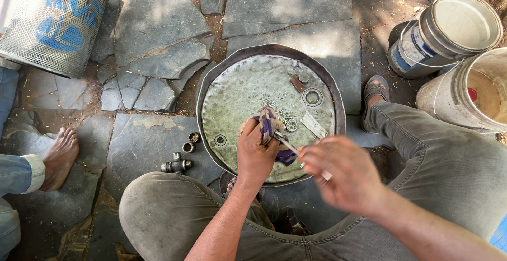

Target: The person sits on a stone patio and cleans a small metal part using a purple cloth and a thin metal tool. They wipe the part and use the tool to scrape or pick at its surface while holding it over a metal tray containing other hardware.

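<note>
My left hand (257, 152) grips a purple rag (270, 129) over the metal pan (237, 89) | right hand (343, 174) (blurred) pinches a thin rod (289, 146).

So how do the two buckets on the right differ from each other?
The upper bucket lies tipped on its side, its mouth turned up and to the right; the lower bucket is cut off by the frame edge. The upper bucket carries a blue and white label band; the lower bucket's wall is plain and smudged. The upper bucket's inside looks pale and bare; the lower bucket's inside is tan with something red in it. Both are whitish, round and lidless, side by side on dirt.
</note>
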